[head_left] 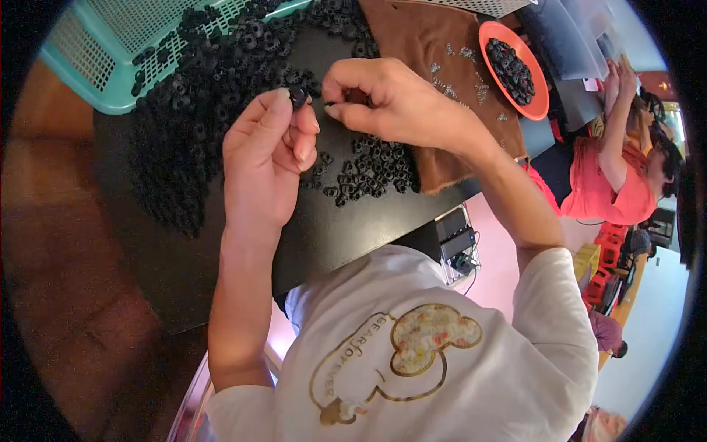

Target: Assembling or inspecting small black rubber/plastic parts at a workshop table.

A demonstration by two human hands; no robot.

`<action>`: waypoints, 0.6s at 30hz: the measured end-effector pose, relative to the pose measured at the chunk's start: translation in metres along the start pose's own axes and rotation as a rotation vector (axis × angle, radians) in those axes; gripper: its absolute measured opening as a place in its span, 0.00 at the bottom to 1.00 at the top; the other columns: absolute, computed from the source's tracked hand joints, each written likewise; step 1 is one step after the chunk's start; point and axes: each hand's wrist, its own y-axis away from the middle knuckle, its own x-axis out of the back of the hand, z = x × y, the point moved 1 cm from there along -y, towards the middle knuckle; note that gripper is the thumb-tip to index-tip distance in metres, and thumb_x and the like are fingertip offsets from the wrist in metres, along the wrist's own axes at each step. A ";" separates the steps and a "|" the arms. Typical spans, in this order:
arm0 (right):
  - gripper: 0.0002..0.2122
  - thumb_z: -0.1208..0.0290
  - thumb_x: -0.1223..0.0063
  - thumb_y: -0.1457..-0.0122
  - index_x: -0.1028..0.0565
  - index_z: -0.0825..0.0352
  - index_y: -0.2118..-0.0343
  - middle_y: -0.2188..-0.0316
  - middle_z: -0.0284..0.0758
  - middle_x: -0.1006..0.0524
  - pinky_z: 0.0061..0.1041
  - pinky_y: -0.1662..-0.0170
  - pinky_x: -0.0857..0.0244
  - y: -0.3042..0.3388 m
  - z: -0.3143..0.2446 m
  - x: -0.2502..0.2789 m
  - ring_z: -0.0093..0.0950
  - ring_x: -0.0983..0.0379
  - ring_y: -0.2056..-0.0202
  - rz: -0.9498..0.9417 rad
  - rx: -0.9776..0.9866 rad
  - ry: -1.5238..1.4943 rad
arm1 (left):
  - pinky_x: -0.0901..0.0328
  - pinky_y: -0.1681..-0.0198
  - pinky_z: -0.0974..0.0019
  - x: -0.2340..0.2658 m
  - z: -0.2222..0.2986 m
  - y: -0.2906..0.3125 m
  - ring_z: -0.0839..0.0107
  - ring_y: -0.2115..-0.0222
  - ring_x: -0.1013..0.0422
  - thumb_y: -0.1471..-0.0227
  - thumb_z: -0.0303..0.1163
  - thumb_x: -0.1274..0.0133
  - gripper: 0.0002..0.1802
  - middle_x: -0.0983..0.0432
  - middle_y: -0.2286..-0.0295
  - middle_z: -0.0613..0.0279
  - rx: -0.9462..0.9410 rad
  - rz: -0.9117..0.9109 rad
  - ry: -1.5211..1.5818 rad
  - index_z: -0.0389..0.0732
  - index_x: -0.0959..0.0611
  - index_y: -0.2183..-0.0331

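Between the thumb and fingers of my left hand (261,147) is a small round black plastic part (297,96), raised over the dark table (331,228). My right hand (405,99) is just to its right, thumb and forefinger curled close together. Whether a tiny piece sits in that pinch is too small to make out. Beneath and beyond my left hand spreads a large heap of black plastic parts (184,140). A smaller group of ring-like black parts (372,173) lies below my right hand.
Several small metal springs (445,88) are scattered on a brown cloth (412,37) at the right. Past it stands an orange bowl (543,92) of black parts. A green basket (110,92) is at the far left. Other people (611,177) sit at the right.
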 end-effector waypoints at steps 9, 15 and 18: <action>0.02 0.77 0.48 0.47 0.28 0.69 0.71 0.82 0.27 0.30 0.17 0.77 0.43 -0.003 -0.019 0.007 0.15 0.36 0.80 0.128 -0.213 -0.682 | 0.42 0.80 0.76 0.000 -0.005 -0.001 0.79 0.82 0.35 0.41 0.34 0.52 0.10 0.26 0.76 0.61 -0.026 0.005 -0.057 0.37 0.24 0.66; 0.01 0.78 0.49 0.44 0.28 0.69 0.69 0.83 0.26 0.30 0.12 0.84 0.51 -0.008 -0.024 0.002 0.11 0.43 0.87 0.128 -0.345 -0.987 | 0.42 0.81 0.76 0.000 -0.006 0.000 0.79 0.83 0.35 0.41 0.35 0.51 0.10 0.26 0.77 0.62 -0.017 -0.007 -0.052 0.37 0.24 0.64; 0.02 0.78 0.48 0.45 0.27 0.69 0.70 0.83 0.27 0.29 0.13 0.84 0.50 -0.009 -0.026 0.003 0.11 0.42 0.87 0.139 -0.370 -1.020 | 0.42 0.81 0.77 0.000 -0.007 0.000 0.80 0.83 0.35 0.41 0.34 0.51 0.10 0.26 0.77 0.62 -0.033 -0.022 -0.039 0.37 0.24 0.64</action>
